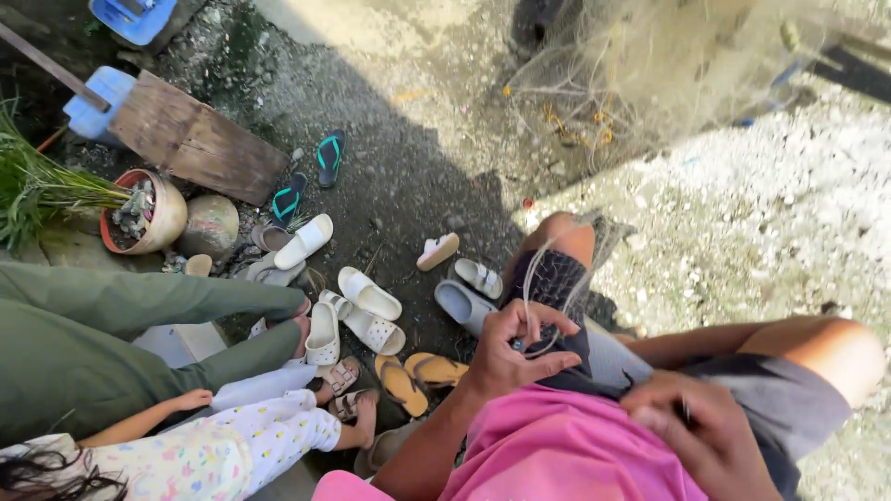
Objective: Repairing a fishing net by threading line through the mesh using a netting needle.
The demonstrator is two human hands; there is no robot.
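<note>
I sit in a pink shirt (557, 445) and dark shorts, with a pale fishing net (640, 83) running from the upper right down across my knee (561, 237). My left hand (515, 348) pinches thin strands of the net's twine (534, 288) over my thigh, thumb and fingers closed on them. Close to the camera and blurred, my right hand (705, 427) rests at the hem of my shorts. Its fingers are curled on a small dark object that I cannot make out.
Several sandals and slippers (367, 311) lie on the dark ground left of my legs. A person in green trousers (111, 325) and a child in patterned clothes (223, 450) sit at the left. A clay pot (167, 218), wooden board (195, 139) and gravel (770, 213) surround us.
</note>
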